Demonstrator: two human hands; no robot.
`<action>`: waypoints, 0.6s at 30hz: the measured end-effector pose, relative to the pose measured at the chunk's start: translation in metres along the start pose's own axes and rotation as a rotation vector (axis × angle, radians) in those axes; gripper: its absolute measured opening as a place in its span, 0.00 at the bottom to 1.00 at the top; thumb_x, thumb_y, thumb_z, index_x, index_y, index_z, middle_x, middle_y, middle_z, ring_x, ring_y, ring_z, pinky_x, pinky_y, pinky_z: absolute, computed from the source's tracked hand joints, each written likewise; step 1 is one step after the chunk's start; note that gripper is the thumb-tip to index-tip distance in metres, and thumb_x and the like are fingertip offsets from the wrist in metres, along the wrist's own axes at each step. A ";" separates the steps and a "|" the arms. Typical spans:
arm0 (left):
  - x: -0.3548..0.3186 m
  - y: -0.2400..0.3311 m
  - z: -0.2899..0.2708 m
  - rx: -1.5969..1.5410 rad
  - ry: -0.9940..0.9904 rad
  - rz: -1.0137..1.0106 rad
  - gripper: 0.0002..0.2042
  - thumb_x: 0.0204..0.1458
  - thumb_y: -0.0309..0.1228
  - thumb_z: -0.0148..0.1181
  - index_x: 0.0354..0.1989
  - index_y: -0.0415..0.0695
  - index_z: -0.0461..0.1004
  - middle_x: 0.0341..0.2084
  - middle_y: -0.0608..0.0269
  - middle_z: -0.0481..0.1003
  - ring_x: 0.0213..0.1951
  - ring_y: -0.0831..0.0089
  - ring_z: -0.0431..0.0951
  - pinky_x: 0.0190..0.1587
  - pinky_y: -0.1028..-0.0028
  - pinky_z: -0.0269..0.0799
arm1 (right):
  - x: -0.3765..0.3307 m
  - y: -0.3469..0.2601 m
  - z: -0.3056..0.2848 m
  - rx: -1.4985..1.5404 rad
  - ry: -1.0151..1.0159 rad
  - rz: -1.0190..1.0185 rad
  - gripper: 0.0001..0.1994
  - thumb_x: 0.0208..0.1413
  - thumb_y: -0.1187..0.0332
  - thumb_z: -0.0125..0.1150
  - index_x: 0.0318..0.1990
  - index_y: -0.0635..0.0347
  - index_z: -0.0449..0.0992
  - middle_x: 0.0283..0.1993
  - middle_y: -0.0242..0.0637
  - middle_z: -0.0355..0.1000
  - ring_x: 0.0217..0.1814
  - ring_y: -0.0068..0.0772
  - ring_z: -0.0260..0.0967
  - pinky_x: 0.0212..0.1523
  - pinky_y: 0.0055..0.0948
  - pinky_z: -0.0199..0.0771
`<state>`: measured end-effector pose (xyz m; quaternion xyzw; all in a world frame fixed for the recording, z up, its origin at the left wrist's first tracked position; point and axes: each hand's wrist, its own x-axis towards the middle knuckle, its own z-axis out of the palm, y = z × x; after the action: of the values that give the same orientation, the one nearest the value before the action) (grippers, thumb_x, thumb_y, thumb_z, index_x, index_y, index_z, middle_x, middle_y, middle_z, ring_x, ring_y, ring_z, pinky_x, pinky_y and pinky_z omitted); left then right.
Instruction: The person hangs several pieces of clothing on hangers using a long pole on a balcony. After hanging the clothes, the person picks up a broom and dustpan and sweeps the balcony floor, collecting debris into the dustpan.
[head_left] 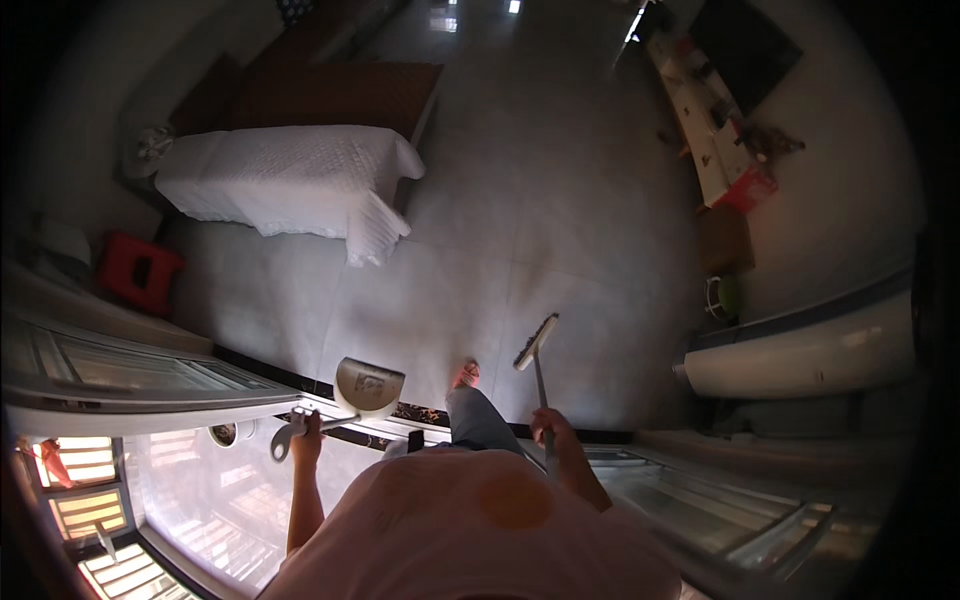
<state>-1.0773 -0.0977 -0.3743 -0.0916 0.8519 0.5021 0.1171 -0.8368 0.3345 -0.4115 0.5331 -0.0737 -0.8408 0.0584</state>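
My left hand [307, 432] is clenched round the handle of a dustpan [368, 387], whose pale scoop tilts up over the dark door threshold [425, 413]. My right hand [549, 428] grasps the thin handle of a broom [536, 343], its brush head resting out on the grey tiled floor [560, 230] ahead of my bare foot [466, 375] (the other foot is hidden). Farther off to the left stands a bed with a white cover [290, 180], and beside it a red stool [138, 270].
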 end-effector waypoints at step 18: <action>0.307 0.150 0.324 -0.218 -0.144 -0.494 0.12 0.47 0.37 0.56 0.28 0.40 0.66 0.18 0.63 0.69 0.10 0.79 0.64 0.10 0.82 0.56 | 0.063 -0.302 0.179 -0.048 0.226 0.007 0.11 0.50 0.71 0.48 0.17 0.57 0.59 0.09 0.23 0.53 0.09 0.14 0.51 0.08 0.12 0.56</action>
<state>-1.3765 0.2467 -0.4908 -0.2727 0.7341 0.5523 0.2859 -1.0317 0.6313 -0.4487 0.6229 -0.0487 -0.7765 0.0821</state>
